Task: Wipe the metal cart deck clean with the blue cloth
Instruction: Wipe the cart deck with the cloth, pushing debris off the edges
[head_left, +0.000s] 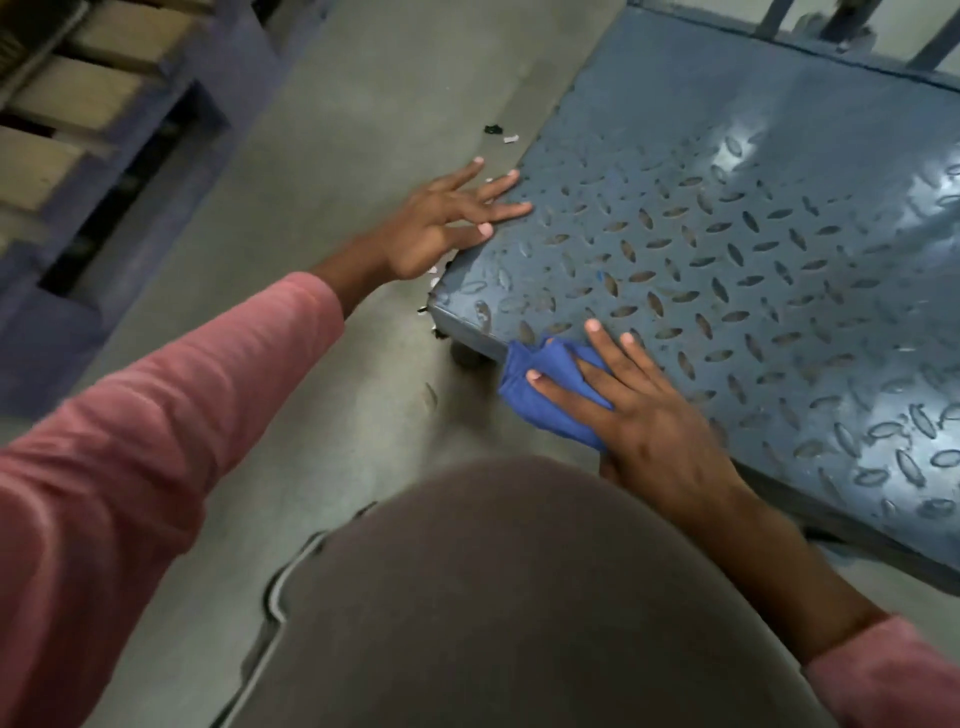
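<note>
The metal cart deck (727, 249) is grey-blue tread plate with raised oval studs and fills the right half of the view. A crumpled blue cloth (550, 397) lies on its near edge, close to the near left corner and partly hanging over it. My right hand (639, 410) presses flat on the cloth, fingers spread over it. My left hand (447, 218) rests open on the deck's left edge, fingers splayed, holding nothing. A pink sleeve covers each forearm.
Grey concrete floor (322, 156) lies left of the cart, with small scraps of debris (498, 132) near the deck's left edge. A blue pallet rack with wooden boards (93, 130) stands at the far left. Cart handle bars (852, 21) rise at the top right. My knee (519, 597) fills the bottom.
</note>
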